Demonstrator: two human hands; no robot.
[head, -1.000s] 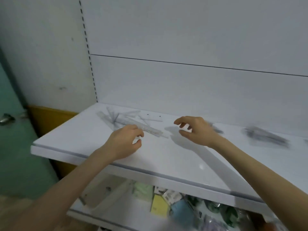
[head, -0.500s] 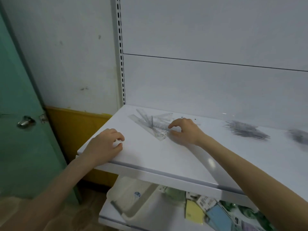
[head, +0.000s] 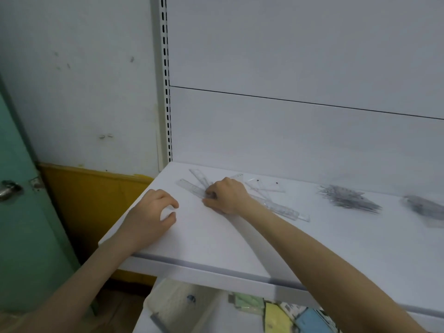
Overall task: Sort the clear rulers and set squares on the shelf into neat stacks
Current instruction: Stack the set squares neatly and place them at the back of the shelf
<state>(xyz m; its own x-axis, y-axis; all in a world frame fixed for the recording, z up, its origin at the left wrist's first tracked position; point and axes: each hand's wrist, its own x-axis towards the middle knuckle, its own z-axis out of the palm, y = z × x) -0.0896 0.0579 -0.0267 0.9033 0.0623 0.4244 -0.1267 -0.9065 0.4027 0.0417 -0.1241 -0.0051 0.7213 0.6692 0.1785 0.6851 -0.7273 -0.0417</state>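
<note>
Right hand (head: 225, 197) is curled down on the loose rulers (head: 192, 187) at the back left of the shelf (head: 240, 243). Fingertips are bent onto them and the thumb sits low on the shelf top. We read it as a pinch gathering the fan where the rulers cross, but we can't tell if any ruler is off the surface.

Left hand (head: 153, 212) holds nothing. It lies on the shelf near the front left corner with fingers loosely curled and a gap between thumb and index. It is probably parked there to receive or square up whatever the right hand pulls over.

One long ruler (head: 283, 209) runs out from under the right wrist toward the right, flat on the shelf. A set square (head: 264, 186) lies just behind the wrist, near the back panel (head: 288, 140). All of it is clear plastic and hard to count.

Two grey piles sit further right, one (head: 348, 199) well apart from the hand and another (head: 425, 207) at the frame edge. Both are blurred, so we can't tell how neat they are. We judge them to be sorted stacks, which leaves the left cluster as the mess to do.

These pieces are thin, flat and slick, so picking one up likely needs a nail under an edge or a slide to the shelf lip.

A green door (head: 24, 212) is at left, and a lower shelf (head: 192, 308) holds packets.
</note>
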